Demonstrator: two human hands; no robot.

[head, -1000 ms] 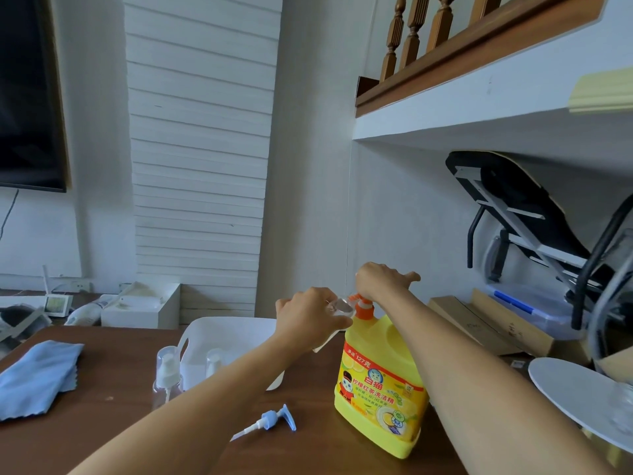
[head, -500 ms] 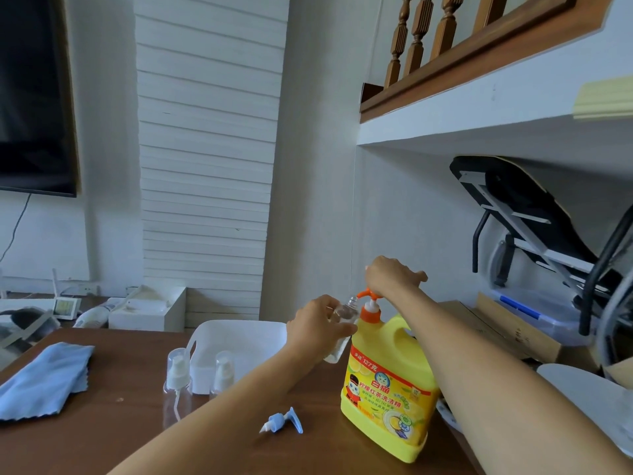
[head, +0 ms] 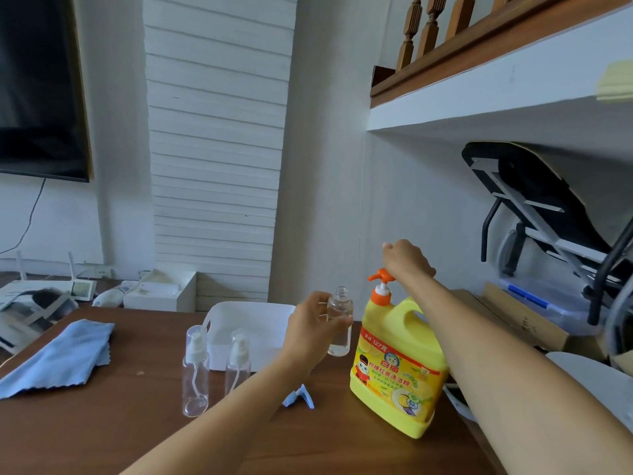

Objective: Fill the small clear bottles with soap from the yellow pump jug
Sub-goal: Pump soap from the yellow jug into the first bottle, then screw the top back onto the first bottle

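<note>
Left hand [head: 315, 325] wrapped round an uncapped clear bottle [head: 339, 332], upright, just left of the yellow jug [head: 397, 368], neck slightly below the orange pump spout [head: 381, 277]. Right hand [head: 406, 260] on the pump top; fingers hidden, can't tell grip. Left forearm partly covers a blue pump cap [head: 298, 400]. Two capped clear plastic bottles [head: 196, 371] stand in front of a white tray [head: 246, 320]. Crumpled blue cloth [head: 61, 358] far left on the brown wood worktop [head: 102, 426].

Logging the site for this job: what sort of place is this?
Most likely a home living room: a wall-mounted TV, a wooden stair banister overhead, and a folded exercise machine stored beside the brown wooden table.
</note>
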